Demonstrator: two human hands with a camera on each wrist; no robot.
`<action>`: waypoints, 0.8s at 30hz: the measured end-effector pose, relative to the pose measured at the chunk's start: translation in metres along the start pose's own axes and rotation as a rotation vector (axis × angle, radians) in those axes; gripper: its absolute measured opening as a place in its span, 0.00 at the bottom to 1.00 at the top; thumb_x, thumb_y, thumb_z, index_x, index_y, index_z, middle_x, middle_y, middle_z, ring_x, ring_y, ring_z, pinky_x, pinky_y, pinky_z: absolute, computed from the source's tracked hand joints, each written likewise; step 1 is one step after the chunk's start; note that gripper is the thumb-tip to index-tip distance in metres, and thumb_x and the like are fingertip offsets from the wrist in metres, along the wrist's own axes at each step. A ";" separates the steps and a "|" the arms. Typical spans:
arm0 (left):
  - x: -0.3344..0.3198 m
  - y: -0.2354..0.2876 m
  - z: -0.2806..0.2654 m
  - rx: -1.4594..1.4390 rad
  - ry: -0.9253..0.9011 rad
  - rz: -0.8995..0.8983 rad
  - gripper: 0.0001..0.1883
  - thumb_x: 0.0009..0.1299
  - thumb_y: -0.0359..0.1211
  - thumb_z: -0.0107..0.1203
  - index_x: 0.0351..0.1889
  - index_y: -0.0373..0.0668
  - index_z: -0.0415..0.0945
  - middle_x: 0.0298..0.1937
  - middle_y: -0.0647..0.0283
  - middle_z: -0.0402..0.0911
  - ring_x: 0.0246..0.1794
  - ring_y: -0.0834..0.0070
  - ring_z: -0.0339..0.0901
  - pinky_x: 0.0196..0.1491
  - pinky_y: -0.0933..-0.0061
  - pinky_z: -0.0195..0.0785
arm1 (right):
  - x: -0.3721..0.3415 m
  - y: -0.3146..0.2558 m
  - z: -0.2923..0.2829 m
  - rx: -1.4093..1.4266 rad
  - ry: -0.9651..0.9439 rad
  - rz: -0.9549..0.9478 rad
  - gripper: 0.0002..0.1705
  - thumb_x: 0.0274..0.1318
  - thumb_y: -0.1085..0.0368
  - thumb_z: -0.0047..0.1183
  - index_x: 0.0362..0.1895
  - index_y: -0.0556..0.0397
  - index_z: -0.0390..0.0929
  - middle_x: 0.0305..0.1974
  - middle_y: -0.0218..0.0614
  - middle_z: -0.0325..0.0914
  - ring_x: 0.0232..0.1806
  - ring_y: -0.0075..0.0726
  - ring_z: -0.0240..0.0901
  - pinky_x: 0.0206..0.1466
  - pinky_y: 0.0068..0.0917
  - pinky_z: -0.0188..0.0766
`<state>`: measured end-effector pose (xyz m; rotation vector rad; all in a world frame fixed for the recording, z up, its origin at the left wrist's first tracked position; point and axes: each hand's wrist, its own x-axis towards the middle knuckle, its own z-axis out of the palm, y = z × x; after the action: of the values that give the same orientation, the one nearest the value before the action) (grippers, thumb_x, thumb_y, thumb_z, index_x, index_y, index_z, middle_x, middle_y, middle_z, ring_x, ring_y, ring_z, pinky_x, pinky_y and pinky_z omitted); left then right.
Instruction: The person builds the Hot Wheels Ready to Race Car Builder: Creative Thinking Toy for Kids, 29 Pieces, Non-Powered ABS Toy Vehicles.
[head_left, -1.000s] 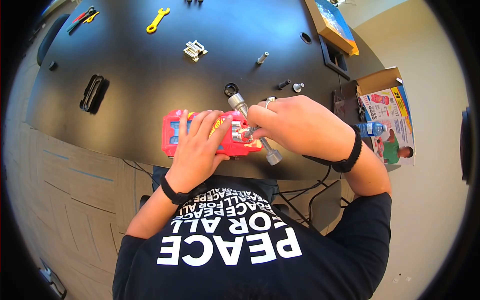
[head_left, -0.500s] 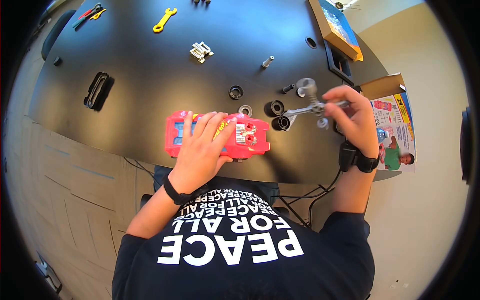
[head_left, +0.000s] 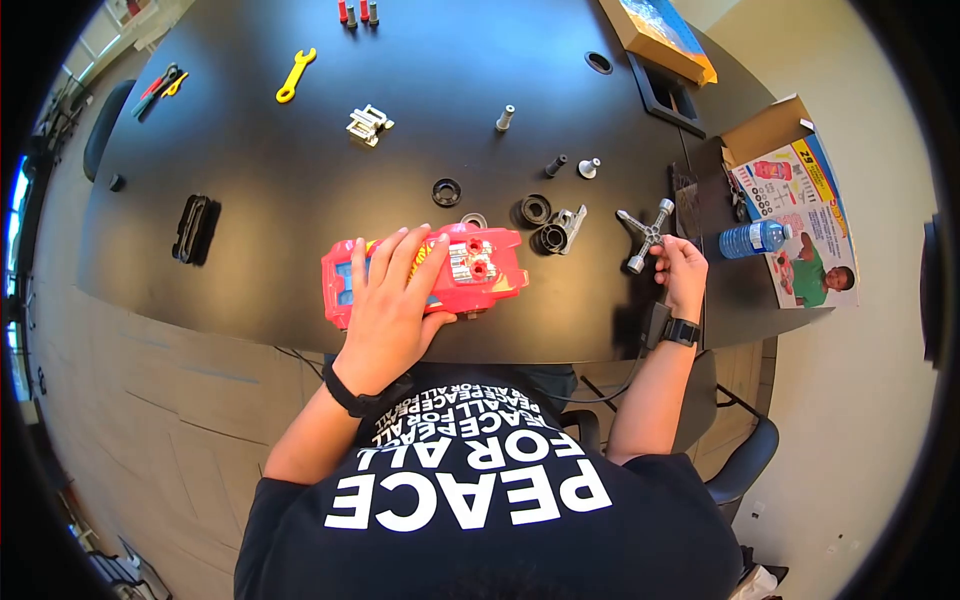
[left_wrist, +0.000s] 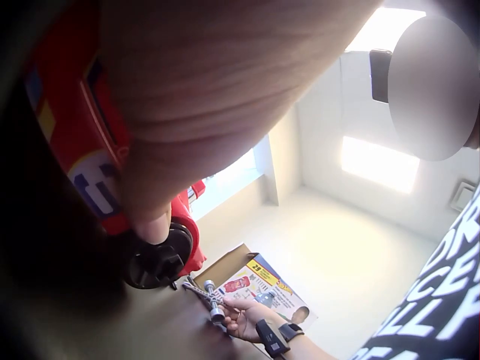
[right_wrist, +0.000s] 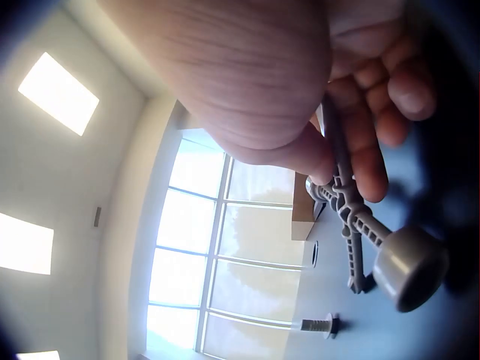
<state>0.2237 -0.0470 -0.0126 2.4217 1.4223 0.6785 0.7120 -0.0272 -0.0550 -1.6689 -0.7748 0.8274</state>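
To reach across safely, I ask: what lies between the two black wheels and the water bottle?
A grey part beside the wheels, then the cross wrench in the right hand's grip; the head view shows both.

Head view: wide, from above, facing down on the table [head_left: 285,190]. Left wrist view: very near the toy car [head_left: 465,292], facing past it to the box [head_left: 800,225] and ceiling [left_wrist: 341,120]. Right wrist view: close to the cross wrench [head_left: 650,234], windows [right_wrist: 191,202] beyond. Head and left wrist views share car, wrench and box.
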 end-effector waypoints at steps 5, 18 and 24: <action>0.004 0.006 -0.019 -0.137 0.015 0.019 0.51 0.63 0.37 0.82 0.86 0.45 0.71 0.89 0.52 0.67 0.88 0.47 0.62 0.89 0.32 0.46 | 0.001 0.013 0.010 -0.309 0.030 -0.173 0.16 0.77 0.60 0.71 0.54 0.60 0.91 0.40 0.35 0.93 0.36 0.25 0.83 0.41 0.27 0.79; 0.169 -0.131 -0.066 0.198 -0.269 -0.152 0.40 0.75 0.35 0.76 0.85 0.49 0.72 0.78 0.49 0.77 0.75 0.46 0.80 0.76 0.51 0.77 | -0.115 -0.063 0.079 -0.476 -0.024 -0.653 0.17 0.68 0.63 0.74 0.58 0.53 0.90 0.63 0.42 0.89 0.64 0.52 0.83 0.66 0.44 0.79; 0.168 -0.169 -0.040 0.132 -0.270 -0.079 0.31 0.75 0.36 0.76 0.75 0.45 0.79 0.81 0.48 0.74 0.76 0.44 0.79 0.77 0.51 0.75 | -0.144 -0.062 0.131 -0.391 -0.307 -0.850 0.18 0.60 0.67 0.77 0.55 0.51 0.91 0.64 0.40 0.88 0.65 0.56 0.78 0.70 0.47 0.75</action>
<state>0.1457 0.1816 -0.0074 2.4262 1.4799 0.2337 0.5189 -0.0642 0.0001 -1.3287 -1.7838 0.3258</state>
